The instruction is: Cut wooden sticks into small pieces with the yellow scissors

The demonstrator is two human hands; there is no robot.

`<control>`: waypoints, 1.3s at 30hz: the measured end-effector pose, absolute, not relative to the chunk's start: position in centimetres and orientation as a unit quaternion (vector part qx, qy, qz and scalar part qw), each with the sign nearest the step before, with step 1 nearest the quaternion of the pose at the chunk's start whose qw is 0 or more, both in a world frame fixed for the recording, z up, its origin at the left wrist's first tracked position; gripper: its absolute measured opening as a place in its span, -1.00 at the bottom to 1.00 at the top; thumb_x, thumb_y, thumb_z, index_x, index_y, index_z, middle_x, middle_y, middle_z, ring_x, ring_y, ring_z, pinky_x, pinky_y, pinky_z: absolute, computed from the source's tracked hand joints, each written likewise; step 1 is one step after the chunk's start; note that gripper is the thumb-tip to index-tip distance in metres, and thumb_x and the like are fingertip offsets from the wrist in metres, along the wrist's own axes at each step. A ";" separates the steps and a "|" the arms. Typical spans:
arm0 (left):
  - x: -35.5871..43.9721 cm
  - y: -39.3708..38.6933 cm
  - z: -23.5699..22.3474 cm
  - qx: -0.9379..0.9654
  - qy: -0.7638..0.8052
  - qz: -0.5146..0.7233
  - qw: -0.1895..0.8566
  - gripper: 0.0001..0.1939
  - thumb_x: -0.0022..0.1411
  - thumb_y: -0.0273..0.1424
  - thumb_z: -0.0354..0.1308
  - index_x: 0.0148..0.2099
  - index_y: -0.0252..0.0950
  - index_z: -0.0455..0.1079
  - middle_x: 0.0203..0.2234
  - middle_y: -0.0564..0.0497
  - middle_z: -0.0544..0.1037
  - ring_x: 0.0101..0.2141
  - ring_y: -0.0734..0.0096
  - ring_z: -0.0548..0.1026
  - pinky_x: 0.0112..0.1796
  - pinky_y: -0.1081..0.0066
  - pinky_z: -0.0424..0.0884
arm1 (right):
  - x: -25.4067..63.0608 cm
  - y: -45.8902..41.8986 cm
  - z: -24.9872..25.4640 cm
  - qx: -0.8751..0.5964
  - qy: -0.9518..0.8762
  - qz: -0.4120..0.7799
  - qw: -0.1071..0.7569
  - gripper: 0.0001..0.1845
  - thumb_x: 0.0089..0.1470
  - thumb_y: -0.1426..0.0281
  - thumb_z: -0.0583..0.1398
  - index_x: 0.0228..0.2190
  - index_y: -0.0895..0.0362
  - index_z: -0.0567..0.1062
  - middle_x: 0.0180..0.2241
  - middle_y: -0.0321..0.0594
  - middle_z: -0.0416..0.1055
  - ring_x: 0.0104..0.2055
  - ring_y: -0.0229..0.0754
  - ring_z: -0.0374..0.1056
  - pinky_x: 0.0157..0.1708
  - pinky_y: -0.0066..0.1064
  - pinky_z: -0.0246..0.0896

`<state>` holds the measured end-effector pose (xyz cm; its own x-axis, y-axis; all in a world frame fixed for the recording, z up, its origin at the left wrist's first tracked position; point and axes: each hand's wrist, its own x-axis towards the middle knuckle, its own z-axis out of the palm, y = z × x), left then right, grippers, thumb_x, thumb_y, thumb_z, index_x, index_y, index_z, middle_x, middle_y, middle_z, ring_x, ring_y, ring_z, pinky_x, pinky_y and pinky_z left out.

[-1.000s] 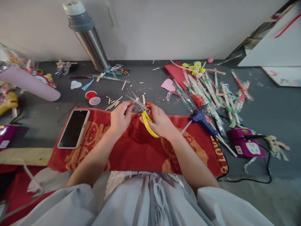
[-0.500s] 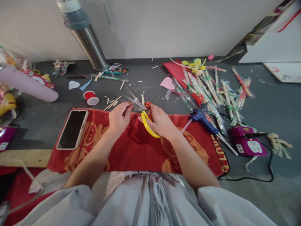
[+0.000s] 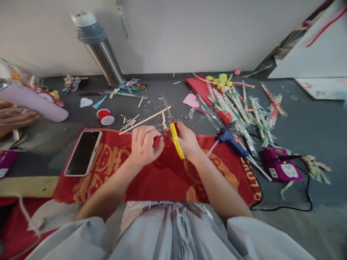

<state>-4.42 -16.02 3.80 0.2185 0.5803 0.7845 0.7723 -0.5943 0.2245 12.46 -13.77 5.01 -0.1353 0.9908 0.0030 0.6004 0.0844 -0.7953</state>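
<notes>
My right hand (image 3: 186,140) is closed on yellow-handled scissors (image 3: 174,131), whose blades point up and away toward the wall. My left hand (image 3: 145,144) is curled just left of them, fingers pinched round a long thin wooden stick (image 3: 145,120) that slants from lower left to upper right across the blades. Both hands hover over the far edge of a red and gold towel (image 3: 159,173) spread on the grey floor in front of my lap. Short wooden offcuts (image 3: 129,122) and crumbs lie just beyond the hands.
A phone (image 3: 83,152) lies on the towel's left end. A red thread spool (image 3: 105,117), a steel flask (image 3: 100,50) and a pink roll (image 3: 35,103) sit to the left. A blue glue gun (image 3: 230,139), wrapped chopsticks (image 3: 238,104) and a purple power strip (image 3: 280,168) lie right. Another person's hand (image 3: 15,119) shows at far left.
The scissors have closed and turned to point straight away. A long stick has come up into my left hand across the blades. Another person's hand appeared at the far left.
</notes>
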 end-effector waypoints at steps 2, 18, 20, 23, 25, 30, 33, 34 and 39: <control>-3.8 -16.4 3.6 -0.778 -0.416 -0.469 0.045 -0.74 0.19 -0.26 0.17 -0.09 -0.19 0.28 -0.26 -0.05 0.48 -0.20 0.23 0.47 -0.12 0.18 0.39 | 12.4 -13.8 5.3 -0.576 -0.655 0.375 0.313 -0.54 0.11 -0.09 0.07 -0.41 0.06 0.30 -0.46 -0.23 0.39 -0.41 -0.13 0.33 -0.36 -0.33 0.14; -2.2 -15.9 -0.8 -0.743 -0.398 -0.432 -0.322 0.28 -0.14 0.24 0.27 0.42 -0.13 -0.32 0.38 -0.26 -0.16 0.40 -0.14 -0.29 0.34 -0.15 -0.14 | 10.1 -14.4 4.0 -0.473 -0.665 0.443 0.370 -0.63 0.19 0.02 0.07 -0.32 0.07 0.34 -0.36 -0.20 0.47 -0.36 -0.16 0.40 -0.36 -0.34 0.23; -1.9 -15.7 -1.0 -0.741 -0.396 -0.446 -0.309 0.26 -0.14 0.25 0.26 0.41 -0.13 -0.30 0.38 -0.26 -0.18 0.40 -0.15 -0.29 0.34 -0.14 -0.14 | 10.1 -14.2 4.0 -0.472 -0.664 0.446 0.370 -0.61 0.17 -0.01 0.07 -0.32 0.07 0.34 -0.36 -0.19 0.47 -0.36 -0.14 0.40 -0.36 -0.33 0.23; -1.6 -15.5 -1.2 -0.741 -0.393 -0.460 -0.293 0.22 -0.11 0.26 0.23 0.40 -0.15 -0.25 0.36 -0.28 -0.17 0.39 -0.18 -0.27 0.33 -0.17 -0.13 | 10.1 -13.9 3.7 -0.467 -0.657 0.456 0.378 -0.58 0.15 -0.04 0.07 -0.31 0.07 0.34 -0.37 -0.20 0.47 -0.35 -0.13 0.41 -0.34 -0.32 0.24; -1.5 -15.4 -1.3 -0.742 -0.398 -0.459 -0.283 0.22 -0.12 0.27 0.22 0.39 -0.16 -0.25 0.35 -0.29 -0.15 0.39 -0.19 -0.26 0.32 -0.18 -0.11 | 10.1 -13.9 3.6 -0.461 -0.653 0.462 0.384 -0.57 0.15 -0.05 0.06 -0.32 0.06 0.34 -0.37 -0.21 0.47 -0.35 -0.13 0.41 -0.34 -0.32 0.24; -1.6 -15.2 -1.7 -0.736 -0.397 -0.476 -0.270 0.25 -0.18 0.30 0.22 0.38 -0.16 -0.24 0.32 -0.31 -0.08 0.36 -0.19 -0.08 0.31 -0.11 0.02 | 10.1 -13.9 3.8 -0.458 -0.649 0.467 0.387 -0.55 0.12 -0.07 0.09 -0.33 0.08 0.34 -0.39 -0.20 0.46 -0.38 -0.13 0.39 -0.37 -0.33 0.21; -1.7 -15.0 -2.1 -0.727 -0.388 -0.501 -0.264 0.24 -0.22 0.28 0.27 0.35 -0.18 -0.16 0.29 -0.32 -0.04 0.34 -0.23 -0.02 0.29 -0.16 0.02 | 10.1 -14.0 4.1 -0.459 -0.653 0.464 0.384 -0.57 0.12 -0.04 0.11 -0.35 0.08 0.33 -0.39 -0.21 0.47 -0.39 -0.15 0.39 -0.39 -0.34 0.19; -1.7 -15.0 -2.3 -0.724 -0.386 -0.507 -0.266 0.24 -0.23 0.28 0.27 0.35 -0.18 -0.14 0.29 -0.32 -0.03 0.33 -0.24 -0.01 0.28 -0.18 0.02 | 10.1 -14.0 4.2 -0.458 -0.654 0.464 0.384 -0.60 0.13 -0.02 0.11 -0.35 0.08 0.34 -0.38 -0.21 0.47 -0.38 -0.15 0.39 -0.39 -0.35 0.20; -1.8 -14.7 -2.6 -0.715 -0.379 -0.515 -0.283 0.27 -0.28 0.28 0.30 0.34 -0.18 -0.12 0.27 -0.29 0.00 0.31 -0.21 0.03 0.28 -0.12 0.05 | 10.1 -14.0 4.2 -0.454 -0.647 0.472 0.391 -0.67 0.15 0.06 0.12 -0.33 0.08 0.34 -0.36 -0.21 0.49 -0.36 -0.16 0.42 -0.38 -0.36 0.22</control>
<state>-1.81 -14.69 -2.61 0.1821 0.8332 0.5222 0.2499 -0.5528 0.7949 10.10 -13.99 4.23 -0.2832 0.9559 0.0782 0.2187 0.1437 -0.9652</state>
